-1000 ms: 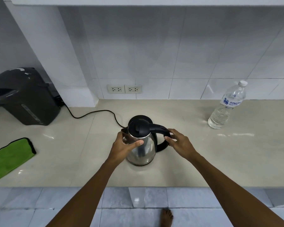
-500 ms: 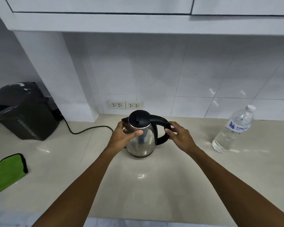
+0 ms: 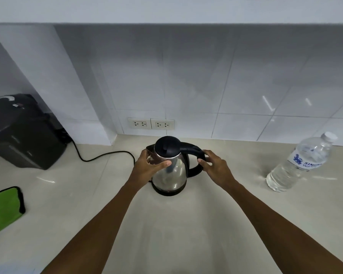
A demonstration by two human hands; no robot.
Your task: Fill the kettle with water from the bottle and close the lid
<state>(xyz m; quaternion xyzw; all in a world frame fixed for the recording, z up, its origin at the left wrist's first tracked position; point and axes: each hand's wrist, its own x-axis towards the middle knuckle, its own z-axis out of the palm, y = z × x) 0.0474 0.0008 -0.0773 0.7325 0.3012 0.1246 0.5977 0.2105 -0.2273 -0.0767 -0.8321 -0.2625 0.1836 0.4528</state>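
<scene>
A steel kettle (image 3: 171,175) with a black lid (image 3: 166,147) and black handle stands on its base in the middle of the counter. The lid is down. My left hand (image 3: 149,168) wraps the kettle's body just below the spout. My right hand (image 3: 216,167) rests on the handle, fingers curled around it. A clear plastic water bottle (image 3: 299,163) with a white cap and blue label stands upright at the right, apart from both hands. It holds water and its cap is on.
A black appliance (image 3: 22,133) sits at the back left, its cord (image 3: 105,156) running toward the kettle. A green cloth (image 3: 3,209) lies at the left edge. Two wall sockets (image 3: 150,124) are behind the kettle. A cabinet overhangs the beige counter (image 3: 186,224).
The camera has tilted up and moved closer, so the floor has left the view. Both hands keep the same hold on the kettle. The bottle has not moved.
</scene>
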